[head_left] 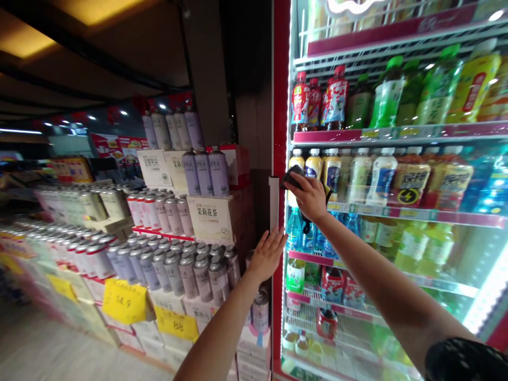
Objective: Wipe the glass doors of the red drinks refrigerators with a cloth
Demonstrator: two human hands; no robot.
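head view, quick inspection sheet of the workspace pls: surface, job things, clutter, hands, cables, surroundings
Surface: upright front of a lit drinks cooler, bottles on its shelves
Job's things: dark cloth-like item at the cooler's left edge; exact kind unclear
Clutter: cans stacked on cartons beside the cooler
Hands: right hand holds the dark item; left hand spread at the cooler's frame, contact unclear
Cables: nothing seen for certain; a dark loop hangs below the right hand
Surroundings: yellow price signs, ceiling lights
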